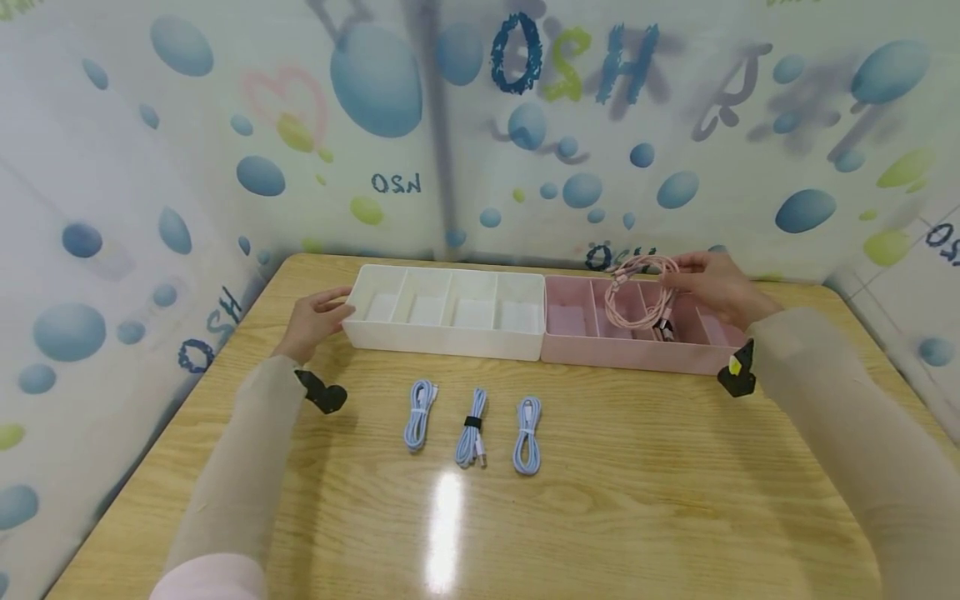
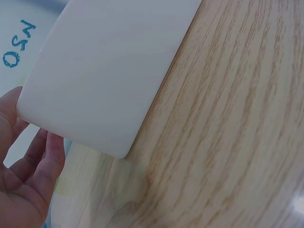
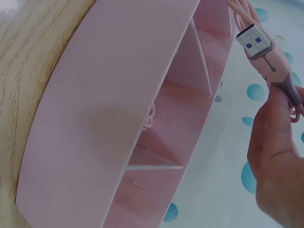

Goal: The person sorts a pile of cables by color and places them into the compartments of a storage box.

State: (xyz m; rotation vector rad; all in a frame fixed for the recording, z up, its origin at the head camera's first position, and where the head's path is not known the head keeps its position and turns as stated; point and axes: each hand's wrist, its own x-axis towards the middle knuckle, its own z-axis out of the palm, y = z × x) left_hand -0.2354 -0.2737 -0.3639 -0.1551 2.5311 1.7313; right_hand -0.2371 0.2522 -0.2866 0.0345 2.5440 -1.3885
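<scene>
My right hand [image 1: 716, 283] pinches a coiled pink USB cable [image 1: 637, 310] above the pink divided box [image 1: 645, 354]. In the right wrist view the cable's metal USB plug [image 3: 255, 42] sticks out past the fingers. Inside one compartment of that box, part of another pink cable [image 3: 150, 117] shows; the front wall hides the rest. At the left end of the white divided box [image 1: 450, 340], my left hand [image 1: 309, 321] touches the end wall with relaxed fingers. Three bundled light-blue cables lie in front of the boxes: left cable [image 1: 421, 415], middle cable [image 1: 471, 429] with a black strap, right cable [image 1: 527, 435].
Both boxes stand end to end along the back of the wooden table [image 1: 637, 500]. Behind them hangs a patterned curtain [image 1: 465, 117] that also runs along the left side. No cable shows in the white box's compartments.
</scene>
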